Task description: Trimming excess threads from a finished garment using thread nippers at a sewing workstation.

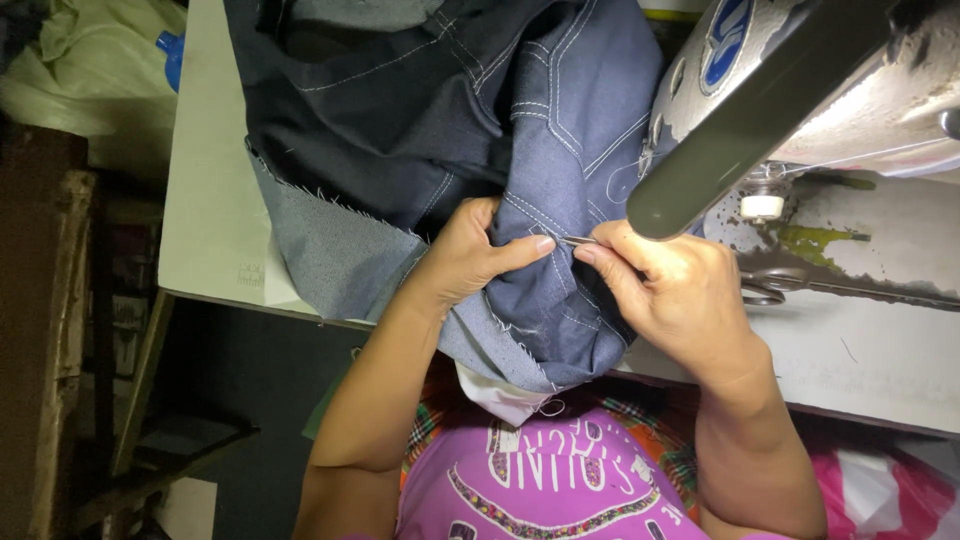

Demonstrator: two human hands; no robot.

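A dark blue denim garment [440, 110] with pale stitching lies over the white table [205, 200] and hangs into my lap. My left hand [470, 255] pinches a fold of the denim, thumb pointing right along a seam. My right hand [670, 290] grips a small thin metal tool [578, 241]; its tip touches the denim just beside my left thumb. What kind of tool it is I cannot tell. A bit of white lining [500, 395] peeks out under the denim's lower edge.
A grey sewing machine [790, 90] stands over the table at the right, its arm just above my right hand. Scissors [790, 285] lie on the machine bed behind my right hand. Bags and fabric [90, 70] are piled at the upper left. A wooden frame [60, 330] stands at the left.
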